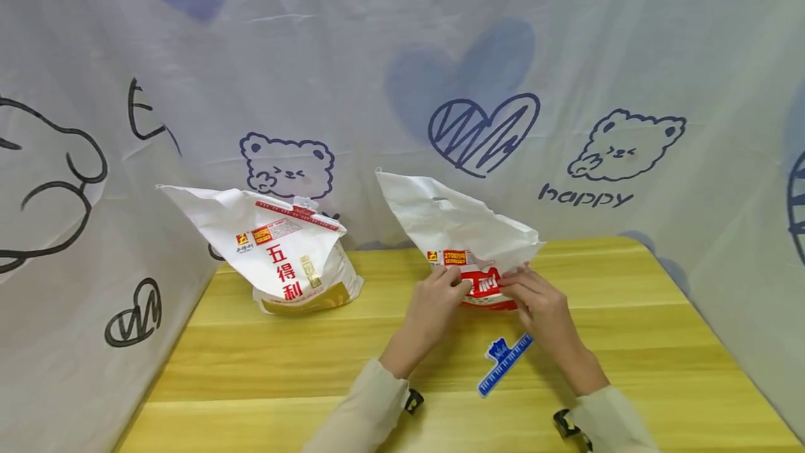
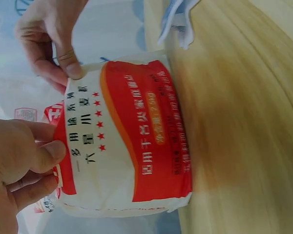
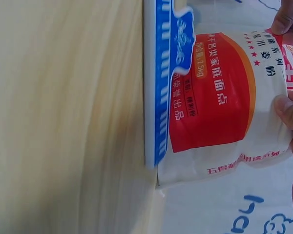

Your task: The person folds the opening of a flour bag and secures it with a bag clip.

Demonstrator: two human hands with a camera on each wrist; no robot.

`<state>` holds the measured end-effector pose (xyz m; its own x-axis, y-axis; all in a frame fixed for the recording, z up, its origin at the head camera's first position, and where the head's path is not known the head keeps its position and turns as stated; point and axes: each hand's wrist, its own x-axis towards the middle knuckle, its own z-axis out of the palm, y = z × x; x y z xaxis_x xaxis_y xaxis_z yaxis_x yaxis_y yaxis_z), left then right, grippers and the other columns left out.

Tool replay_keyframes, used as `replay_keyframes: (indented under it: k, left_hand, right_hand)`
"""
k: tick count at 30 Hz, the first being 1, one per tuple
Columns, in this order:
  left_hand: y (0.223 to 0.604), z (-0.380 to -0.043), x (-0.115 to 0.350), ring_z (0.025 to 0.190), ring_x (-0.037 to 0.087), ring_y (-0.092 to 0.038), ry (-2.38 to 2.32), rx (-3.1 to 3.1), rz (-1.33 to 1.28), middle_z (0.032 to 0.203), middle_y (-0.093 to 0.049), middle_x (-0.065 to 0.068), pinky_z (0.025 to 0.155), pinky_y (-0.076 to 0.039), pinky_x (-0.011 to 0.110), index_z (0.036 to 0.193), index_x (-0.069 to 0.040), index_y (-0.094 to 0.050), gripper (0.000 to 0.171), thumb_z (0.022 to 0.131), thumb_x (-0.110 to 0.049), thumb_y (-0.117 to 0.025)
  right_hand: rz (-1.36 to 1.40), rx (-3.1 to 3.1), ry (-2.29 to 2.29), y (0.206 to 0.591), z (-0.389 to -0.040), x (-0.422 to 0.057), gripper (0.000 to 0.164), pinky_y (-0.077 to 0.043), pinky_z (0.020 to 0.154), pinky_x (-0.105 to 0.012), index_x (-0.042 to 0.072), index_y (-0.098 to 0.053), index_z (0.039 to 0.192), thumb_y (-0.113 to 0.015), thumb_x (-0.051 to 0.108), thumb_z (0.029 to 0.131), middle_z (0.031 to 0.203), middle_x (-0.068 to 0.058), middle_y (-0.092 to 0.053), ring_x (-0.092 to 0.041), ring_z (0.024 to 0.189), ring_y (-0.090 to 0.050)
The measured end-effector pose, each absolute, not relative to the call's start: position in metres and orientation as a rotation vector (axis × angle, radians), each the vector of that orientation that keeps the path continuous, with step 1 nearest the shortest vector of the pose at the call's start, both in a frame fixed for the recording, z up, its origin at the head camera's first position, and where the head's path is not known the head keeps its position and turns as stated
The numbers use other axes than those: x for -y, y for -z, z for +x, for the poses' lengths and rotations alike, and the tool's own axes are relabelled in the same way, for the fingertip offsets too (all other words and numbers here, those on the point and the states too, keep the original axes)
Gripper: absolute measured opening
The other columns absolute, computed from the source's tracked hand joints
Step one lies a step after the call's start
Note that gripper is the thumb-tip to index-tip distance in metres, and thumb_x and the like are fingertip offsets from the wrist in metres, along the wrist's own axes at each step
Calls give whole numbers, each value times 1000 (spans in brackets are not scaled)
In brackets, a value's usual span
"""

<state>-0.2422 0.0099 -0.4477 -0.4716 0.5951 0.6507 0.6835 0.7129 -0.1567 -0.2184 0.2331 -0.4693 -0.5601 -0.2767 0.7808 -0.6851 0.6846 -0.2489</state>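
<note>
A white and red flour bag (image 1: pixel 459 212) stands on the table, its slack white top rising at an angle toward the curtain. My left hand (image 1: pixel 434 303) pinches a fold across the bag's front between thumb and fingers. At the same fold, farther right, my right hand (image 1: pixel 544 306) grips the bag with its thumb on the near side. The left wrist view shows the red front panel (image 2: pixel 141 126) below both thumbs. A blue clip (image 1: pixel 503 365) with a piano-key pattern lies on the table in front of the bag, between my forearms.
To the left stands a second flour bag (image 1: pixel 302 257), white and gold, its top folded under a red piano-key clip (image 1: pixel 295 215). A printed white curtain (image 1: pixel 352 75) hangs behind and along both sides of the wooden table (image 1: pixel 251 369).
</note>
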Motion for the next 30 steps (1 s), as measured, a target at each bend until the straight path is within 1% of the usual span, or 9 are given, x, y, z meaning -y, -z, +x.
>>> replay_keyframes:
  k: [3,10,15,18,25,30]
  left_hand:
    - [445,-238,-3,84,16,-63,155,2211,-945,88,-62,0,66,-59,25,92,-18,-78,14,86,-6,-81]
    - [437,-229,13,84,18,-66,142,2227,-935,89,-68,-1,66,-60,28,87,-18,-78,15,84,-3,-80]
    - [433,-221,25,80,20,-66,130,2258,-916,86,-68,-1,59,-57,29,83,-19,-77,20,79,1,-80]
    - [433,-218,33,79,20,-65,122,2261,-891,85,-67,-1,55,-56,29,81,-19,-77,24,76,4,-80]
    - [432,-208,44,75,20,-65,127,2272,-847,83,-67,0,49,-53,29,79,-18,-77,27,75,9,-78]
    - [426,-201,48,73,20,-65,84,2325,-834,80,-65,-1,46,-50,29,73,-19,-74,28,74,9,-76]
  right_hand:
    - [743,2158,-721,468,-217,-226,26,-46,106,-45,1,-77,94,-79,-18,77,105,-11,-76,-34,109,-69]
    - [773,2171,-750,468,-213,-210,25,-48,104,-47,2,-77,94,-77,-17,79,105,-9,-76,-33,111,-69]
    - [805,2173,-776,469,-210,-199,27,-51,99,-48,3,-77,95,-77,-18,78,107,-8,-75,-32,112,-69]
    - [823,2178,-797,468,-209,-192,29,-52,99,-49,3,-77,97,-76,-19,79,108,-7,-75,-32,114,-68]
    - [891,2088,-813,469,-212,-179,37,-52,98,-52,2,-77,94,-76,-27,71,105,-7,-76,-34,110,-70]
    - [899,2087,-874,470,-210,-172,33,-50,101,-49,3,-77,91,-74,-26,75,104,-7,-76,-32,109,-70]
